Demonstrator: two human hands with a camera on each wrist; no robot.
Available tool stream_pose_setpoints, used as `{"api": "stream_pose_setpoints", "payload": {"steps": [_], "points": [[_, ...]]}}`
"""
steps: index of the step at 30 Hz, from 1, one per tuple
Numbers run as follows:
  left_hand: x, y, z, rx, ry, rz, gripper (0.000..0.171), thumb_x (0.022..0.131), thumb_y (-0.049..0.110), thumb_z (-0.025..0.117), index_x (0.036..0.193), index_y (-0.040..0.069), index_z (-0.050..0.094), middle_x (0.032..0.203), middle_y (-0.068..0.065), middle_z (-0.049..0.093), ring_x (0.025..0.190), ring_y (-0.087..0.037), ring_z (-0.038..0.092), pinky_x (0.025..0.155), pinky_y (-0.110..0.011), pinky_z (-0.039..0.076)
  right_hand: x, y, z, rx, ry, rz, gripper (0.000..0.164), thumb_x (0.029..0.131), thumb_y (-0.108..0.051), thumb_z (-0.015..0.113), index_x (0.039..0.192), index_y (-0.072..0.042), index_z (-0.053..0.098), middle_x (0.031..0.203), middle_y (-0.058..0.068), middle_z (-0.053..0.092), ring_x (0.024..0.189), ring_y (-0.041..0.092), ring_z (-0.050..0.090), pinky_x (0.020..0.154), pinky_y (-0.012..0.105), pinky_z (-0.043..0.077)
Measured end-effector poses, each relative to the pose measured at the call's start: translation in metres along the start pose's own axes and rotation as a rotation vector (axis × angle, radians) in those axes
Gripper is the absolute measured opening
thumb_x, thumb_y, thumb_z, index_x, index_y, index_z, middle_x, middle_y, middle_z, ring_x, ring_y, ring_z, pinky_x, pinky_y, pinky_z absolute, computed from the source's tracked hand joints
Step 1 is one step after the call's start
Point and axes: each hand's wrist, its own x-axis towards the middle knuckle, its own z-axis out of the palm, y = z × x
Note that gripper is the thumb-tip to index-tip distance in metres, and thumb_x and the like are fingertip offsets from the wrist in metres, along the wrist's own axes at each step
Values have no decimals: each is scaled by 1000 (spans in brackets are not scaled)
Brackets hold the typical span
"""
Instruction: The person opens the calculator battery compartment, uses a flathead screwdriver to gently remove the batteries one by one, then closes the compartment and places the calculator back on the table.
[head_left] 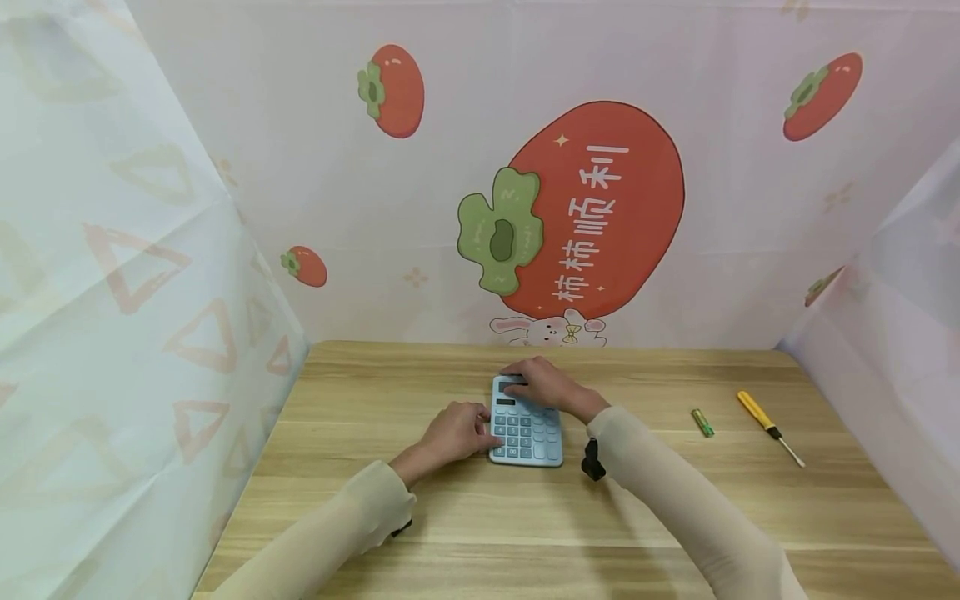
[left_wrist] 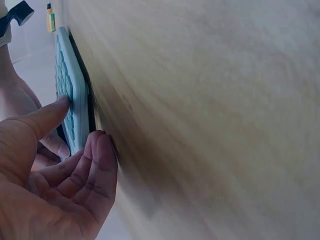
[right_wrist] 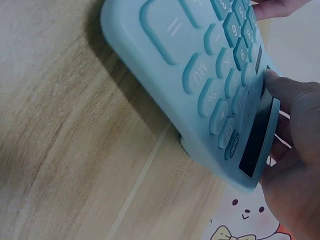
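Note:
A light blue calculator [head_left: 546, 433] lies face up on the wooden table, with its keys toward the front and its display at the far end. My left hand [head_left: 452, 433] holds its left edge near the lower corner. In the left wrist view, the left thumb [left_wrist: 55, 111] rests on the keys and the curled fingers [left_wrist: 102, 160] are at the side edge. At the far end, my right hand [head_left: 551, 388] grips the top edge. The right wrist view has the right thumb [right_wrist: 287, 90] on the display panel [right_wrist: 256, 142], the other fingers partly hidden behind the edge.
To the right on the table [head_left: 420, 542] lie a small green cylinder [head_left: 702, 422], which looks like a battery, and a screwdriver [head_left: 756, 410] with a yellow handle. Printed sheets with a persimmon pattern [head_left: 600, 208] stand at the back and both sides.

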Motion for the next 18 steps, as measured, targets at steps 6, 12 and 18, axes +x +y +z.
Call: {"api": "stream_pose_setpoints", "payload": {"steps": [6, 12, 18], "points": [[1, 3, -4, 98, 42, -8, 31, 95, 28, 81, 112, 3, 75, 78, 3, 66, 62, -9, 55, 56, -26, 45, -8, 6, -2, -45, 41, 0, 41, 103, -24, 73, 137, -1, 69, 132, 12, 73, 122, 26, 69, 105, 46, 55], [1, -1, -9, 209, 104, -50, 36, 97, 31, 78, 121, 4, 76, 105, -9, 77, 84, -19, 70, 73, -39, 60, -17, 13, -7, -109, 63, 20, 56, 103, -41, 70, 142, -1, 65, 138, 13, 70, 128, 30, 66, 108, 50, 53], [0, -12, -16, 335, 139, -21, 52, 102, 42, 70, 139, 6, 66, 144, -18, 64, 131, -39, 62, 104, -55, 54, -27, 18, -13, -183, 93, 65, 69, 104, -53, 64, 151, -3, 57, 145, 15, 65, 137, 34, 59, 113, 54, 48]]}}
